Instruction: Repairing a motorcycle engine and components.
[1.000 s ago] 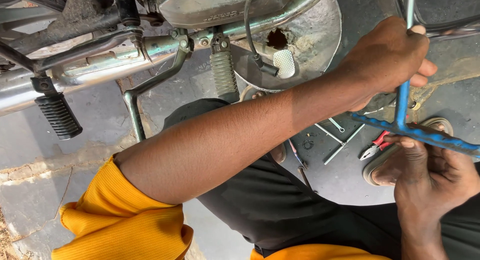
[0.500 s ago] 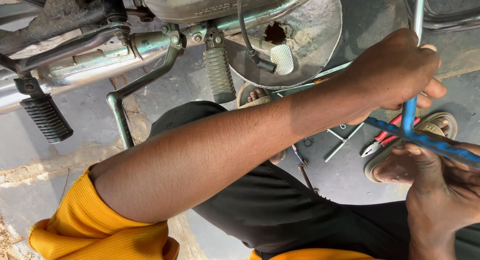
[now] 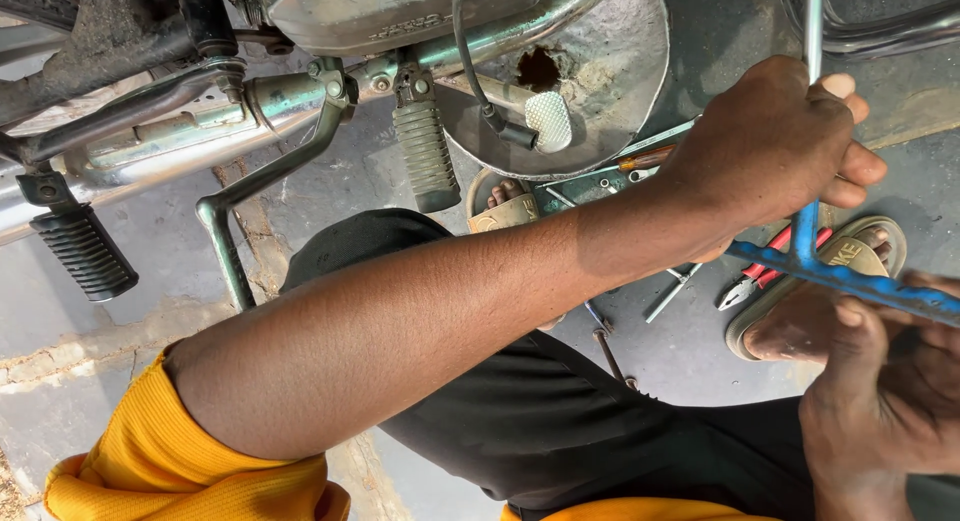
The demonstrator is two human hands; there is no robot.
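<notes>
Since a second ago the blue T-handle wrench (image 3: 850,281) is swinging its crossbar round, meaning the fastener is being turned. Left hand (image 3: 775,146) is closed around the upright shaft at 1 o'clock; right hand (image 3: 890,381) is gripping the crossbar at 4 o'clock. The shaft's long axis is running toward 12, up beside the motorcycle (image 3: 330,41), while the crossbar is pointing toward 4.

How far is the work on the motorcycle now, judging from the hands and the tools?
Done: hand tools and red-handled pliers lie out on the ground. In hand: the left hand grips the shaft of a blue T-handle wrench, and the right hand holds its crossbar. Left: the wrench's working end is out of view, so the rest cannot be judged.
</notes>
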